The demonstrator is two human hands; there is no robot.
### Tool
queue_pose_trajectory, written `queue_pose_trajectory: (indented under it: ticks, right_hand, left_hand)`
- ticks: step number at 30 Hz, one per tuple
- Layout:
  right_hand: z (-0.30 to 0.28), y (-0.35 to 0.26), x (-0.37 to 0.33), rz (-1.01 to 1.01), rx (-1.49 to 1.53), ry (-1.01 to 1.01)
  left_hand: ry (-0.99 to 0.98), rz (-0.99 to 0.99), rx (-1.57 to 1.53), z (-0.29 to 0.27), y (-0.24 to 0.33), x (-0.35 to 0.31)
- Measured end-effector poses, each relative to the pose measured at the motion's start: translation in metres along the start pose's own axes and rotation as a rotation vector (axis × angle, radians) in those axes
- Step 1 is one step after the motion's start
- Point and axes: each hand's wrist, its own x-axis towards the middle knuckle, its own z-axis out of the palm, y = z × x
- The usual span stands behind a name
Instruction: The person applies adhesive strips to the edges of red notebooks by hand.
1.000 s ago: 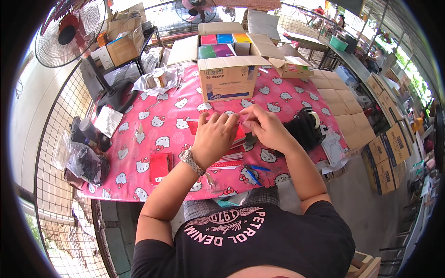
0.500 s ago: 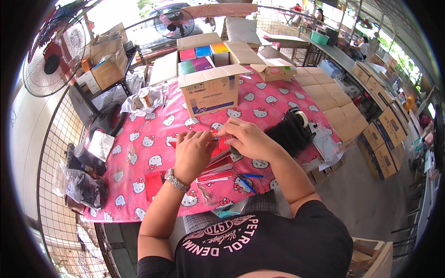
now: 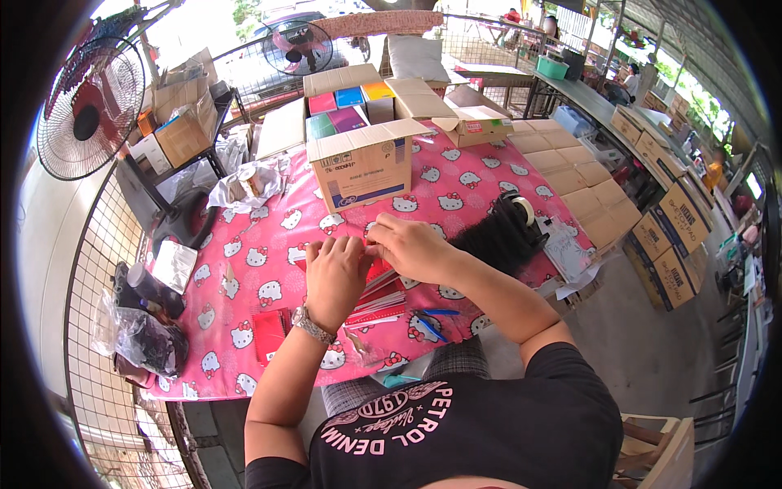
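My left hand [image 3: 336, 273] and my right hand [image 3: 407, 247] meet over the near middle of the table, fingers curled in together. Between them shows a bit of a red notebook [image 3: 377, 267], which both hands grip; most of it is hidden by my fingers. Right below lies a fanned pile of red-covered notebooks [image 3: 379, 308] with white page edges. Left of my left wrist, more red notebooks [image 3: 269, 336] lie flat. Two blue pens [image 3: 432, 328] rest to the right of the pile.
An open carton [image 3: 362, 175] packed with colourful notebooks stands beyond my hands. On the right lie a black bristly bundle [image 3: 501, 242] and a tape roll [image 3: 525, 212]. Dark plastic-wrapped items [image 3: 151, 334] sit at the left edge. Two fans [image 3: 85, 122] stand at the left and back.
My hands have drawn closer together, and less of the red notebook shows between them. The view has shifted slightly; the pile and pens stay in place.
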Motion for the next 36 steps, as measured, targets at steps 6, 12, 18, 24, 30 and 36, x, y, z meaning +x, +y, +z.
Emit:
queue_pose_trajectory:
  ticks: [6,12,18,24,30,36]
  right_hand:
    - [0.010,0.005,-0.004,0.023,0.140,0.114]
    - [0.004,0.002,-0.007,0.021,-0.118,-0.023]
    - [-0.033,0.006,-0.005,0.060,0.100,-0.076]
    - [-0.034,0.000,-0.002,0.143,0.192,-0.135]
    - [-0.037,0.008,0.006,0.345,0.590,-0.371]
    - [-0.029,0.057,-0.018,0.072,1.030,-0.449]
  left_hand:
    - [0.041,-0.018,0.048,0.003,0.008,0.000]
    - [0.022,0.009,0.042,0.006,0.008,0.001]
    - [-0.010,0.015,-0.030,-0.008,0.011,0.004]
    - [-0.120,-0.001,0.007,-0.011,0.012,0.003]
    - [-0.066,-0.020,-0.064,-0.011,0.008,-0.003]
    - [-0.090,0.012,-0.045,-0.013,0.012,-0.002]
